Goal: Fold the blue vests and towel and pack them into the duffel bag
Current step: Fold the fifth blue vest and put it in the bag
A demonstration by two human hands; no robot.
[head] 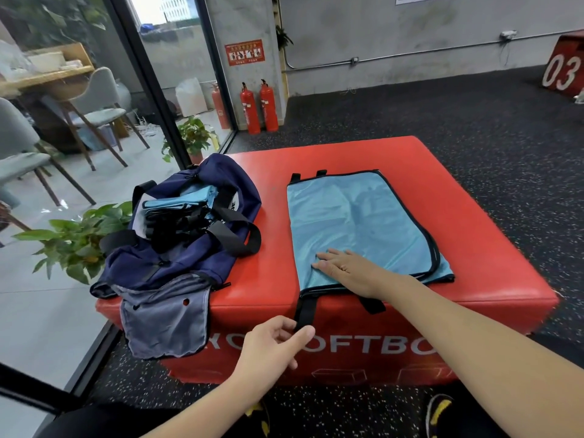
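Lying flat on the glossy red padded box, the light-blue mesh vest forms a smooth rectangle edged in black binding, with short black tabs at its far edge. Beside the vest, toward the glass wall, sits the navy duffel bag, soft and slumped, unzipped, with folded blue vests and black straps inside; a grey flap hangs over the box's front. Two red extinguishers stand beyond the box, leafy plants beside the bag. The right hand presses flat on the vest's near edge, fingers straight. The left hand pinches the vest's hanging black strap between thumb and fingers.
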